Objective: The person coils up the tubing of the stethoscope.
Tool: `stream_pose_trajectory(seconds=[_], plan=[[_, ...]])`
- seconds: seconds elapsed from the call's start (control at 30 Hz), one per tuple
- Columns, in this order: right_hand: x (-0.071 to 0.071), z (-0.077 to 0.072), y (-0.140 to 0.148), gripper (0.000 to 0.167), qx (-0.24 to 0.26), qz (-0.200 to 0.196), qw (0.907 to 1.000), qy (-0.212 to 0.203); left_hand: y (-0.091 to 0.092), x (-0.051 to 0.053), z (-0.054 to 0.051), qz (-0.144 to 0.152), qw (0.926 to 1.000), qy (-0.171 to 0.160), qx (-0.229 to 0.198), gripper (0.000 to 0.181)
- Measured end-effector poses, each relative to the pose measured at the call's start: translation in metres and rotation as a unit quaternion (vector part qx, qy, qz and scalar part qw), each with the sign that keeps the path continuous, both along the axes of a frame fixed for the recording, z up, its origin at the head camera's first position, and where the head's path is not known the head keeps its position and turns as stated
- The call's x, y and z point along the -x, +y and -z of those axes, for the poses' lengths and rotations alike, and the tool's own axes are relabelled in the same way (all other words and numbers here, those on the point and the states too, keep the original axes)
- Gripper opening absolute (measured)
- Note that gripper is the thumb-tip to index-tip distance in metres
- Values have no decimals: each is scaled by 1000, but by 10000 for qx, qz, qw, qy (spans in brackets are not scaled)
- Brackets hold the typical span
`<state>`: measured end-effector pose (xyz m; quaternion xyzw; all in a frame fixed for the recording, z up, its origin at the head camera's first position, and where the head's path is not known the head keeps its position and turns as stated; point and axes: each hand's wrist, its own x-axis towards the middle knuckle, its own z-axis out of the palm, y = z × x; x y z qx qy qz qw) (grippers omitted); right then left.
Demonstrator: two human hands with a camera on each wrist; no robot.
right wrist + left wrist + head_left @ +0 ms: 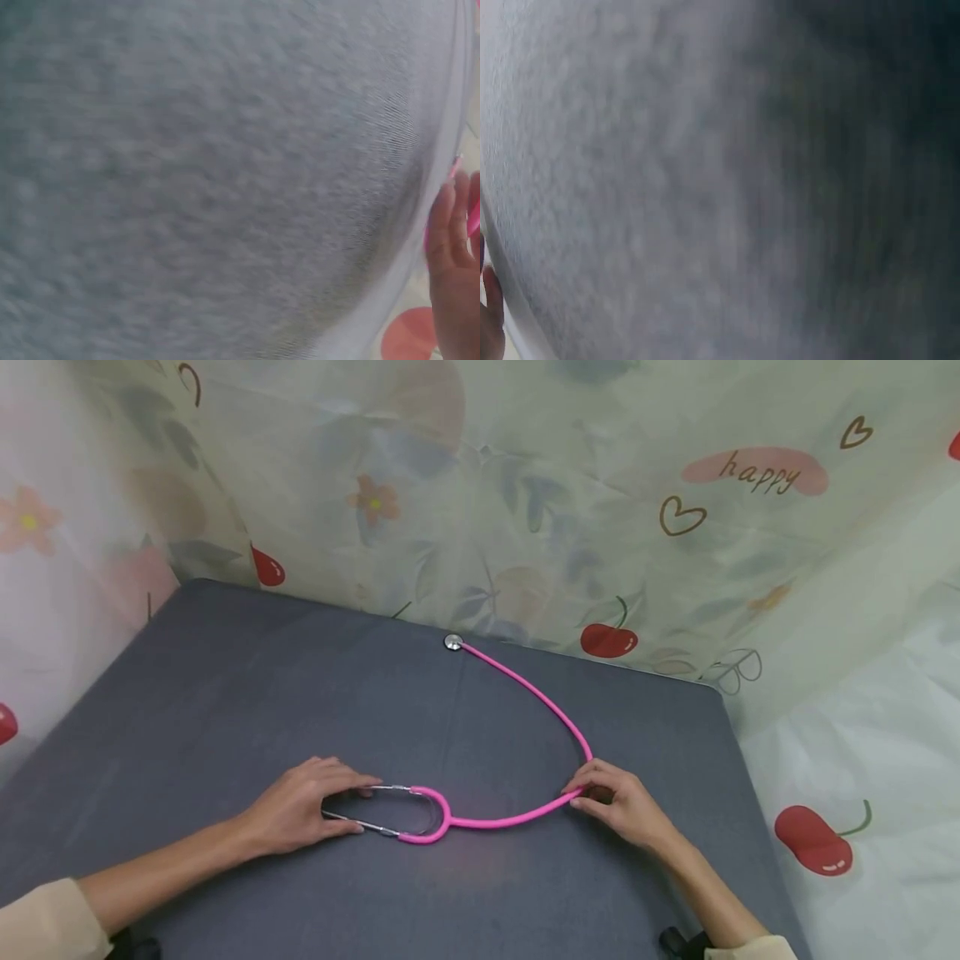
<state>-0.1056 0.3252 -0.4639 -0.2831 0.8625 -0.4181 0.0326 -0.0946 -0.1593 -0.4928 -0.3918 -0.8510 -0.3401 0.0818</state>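
Note:
A stethoscope with pink tubing (510, 821) lies across a dark grey table, its tube bending round on the right. Its small round chest piece (453, 642) rests near the table's back edge. On the left, my left hand (303, 806) holds the two metal ear tubes (384, 830), fingers at the upper one and thumb at the lower; the ear tips are hidden by the hand. My right hand (618, 797) pinches the pink tube at its bend. Only a bit of the left hand (491, 322) shows in the left wrist view; the right wrist view catches the right hand (456, 277) at its edge.
The grey tabletop (300, 685) fills most of both wrist views, blurred. Behind the table and along its sides hangs a pale curtain (480, 527) printed with cherries, flowers and hearts; it meets the back edge close to the chest piece.

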Motion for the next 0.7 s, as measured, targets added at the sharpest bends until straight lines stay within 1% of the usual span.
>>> stream_pose_trajectory(seconds=[0.07,0.17,0.23,0.33,0.4,0.43,0.5,0.6,0.67,0.7], plan=[[2,-4,-1,17,-5,128,9999,-20,-1,2,-1,-11,10000,-42,-87,59],[4,-11,-4,18,-46,251,9997,-57,-1,6,-3,17,9997,-22,-244,57],[3,-22,-9,20,-73,213,9997,-59,-1,8,-5,62,9995,29,-311,57],[0,-43,-19,22,-113,104,9999,-18,-1,10,-5,98,9994,23,-321,55],[-1,-56,-24,24,-112,31,9999,29,-2,11,-6,71,9996,-53,-278,54],[0,-59,-24,24,-83,14,10000,44,-2,12,-7,56,9996,-128,-241,54],[2,-60,-24,23,-39,-1,10000,73,-4,13,-9,50,9993,-347,-160,54],[6,-56,-20,21,7,33,9999,106,-5,15,-12,155,9975,-694,-55,55],[9,-51,-16,20,75,40,9999,94,-7,16,-15,247,9962,-841,-16,55],[11,-49,-15,20,107,68,9999,78,-7,17,-16,289,9959,-862,-15,55]])
